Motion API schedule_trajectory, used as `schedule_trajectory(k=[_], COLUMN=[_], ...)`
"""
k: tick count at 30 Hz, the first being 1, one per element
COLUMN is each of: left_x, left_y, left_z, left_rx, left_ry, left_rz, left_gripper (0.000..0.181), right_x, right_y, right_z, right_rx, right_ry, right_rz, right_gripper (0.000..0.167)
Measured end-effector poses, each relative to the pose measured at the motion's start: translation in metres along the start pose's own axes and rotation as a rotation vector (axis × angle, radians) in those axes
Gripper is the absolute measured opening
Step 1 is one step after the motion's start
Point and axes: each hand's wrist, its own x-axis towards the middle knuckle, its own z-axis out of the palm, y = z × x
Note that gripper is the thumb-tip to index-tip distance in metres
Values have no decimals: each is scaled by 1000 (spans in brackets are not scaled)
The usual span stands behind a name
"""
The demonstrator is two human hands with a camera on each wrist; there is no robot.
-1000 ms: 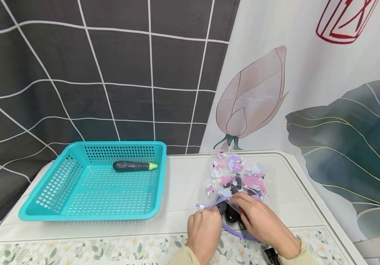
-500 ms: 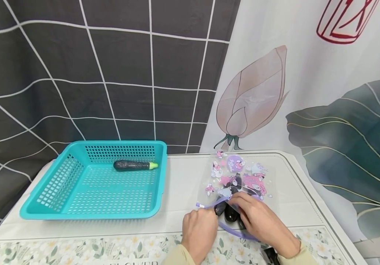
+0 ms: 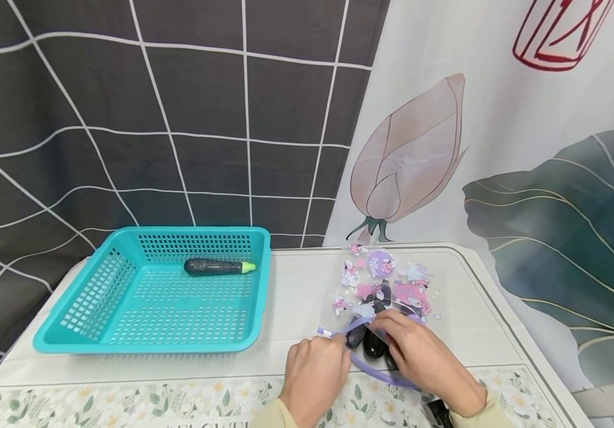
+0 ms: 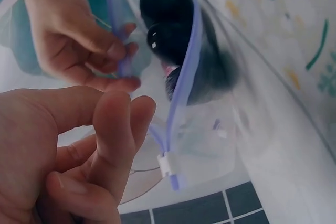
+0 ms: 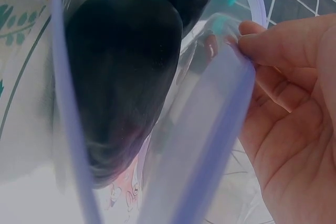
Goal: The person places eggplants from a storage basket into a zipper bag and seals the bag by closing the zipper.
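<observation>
A clear slider bag (image 3: 362, 312) with a purple zip rim and pink prints lies at the right of the table. Several glossy dark eggplants (image 5: 123, 77) are inside it, bunched near its mouth. My right hand (image 3: 424, 359) pinches the purple rim between thumb and fingers, holding the mouth apart, as the right wrist view shows. My left hand (image 3: 314, 374) is just left of the mouth; its fingers (image 4: 113, 129) are loosely curled with nothing visible between them. The white slider (image 4: 167, 164) sits at one end of the rim.
A turquoise perforated basket (image 3: 151, 348) stands at the left, holding one long dark vegetable (image 3: 213, 267) with a light green end, like a zucchini. Behind the table hang a dark grid cloth (image 3: 200, 89) and a flower-printed cloth (image 3: 408, 148).
My left hand has drawn away to the left from the bag's mouth, uncovering more of an eggplant and the purple rim. My right hand has kept its place on the bag.
</observation>
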Motion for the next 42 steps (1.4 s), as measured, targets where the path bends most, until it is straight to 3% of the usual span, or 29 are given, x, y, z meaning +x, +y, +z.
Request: schedule_trajectory(k=[5, 11, 22, 30, 37, 42], left_x=[3, 6, 7, 10, 14, 15], left_y=[-6, -16, -40, -62, -89, -104], left_z=[-15, -37, -78, -106, -121, -130], left_rx=[-81, -145, -113, -76, -27, 7], left_ry=[-24, 28, 116, 93, 113, 68], left_rz=[-16, -53, -90, -148, -135, -181], left_gripper=[12, 13, 17, 20, 20, 23], right_x=[0, 0, -2, -1, -2, -1], right_y=[0, 0, 1, 1, 0, 1], right_z=[-1, -1, -1, 0, -1, 0], right_rx=[3, 13, 22, 18, 19, 16], right_ry=[-8, 5, 0, 1, -20, -17], right_rz=[1, -5, 2, -3, 11, 5], right_gripper=[27, 28, 29, 29, 29, 29])
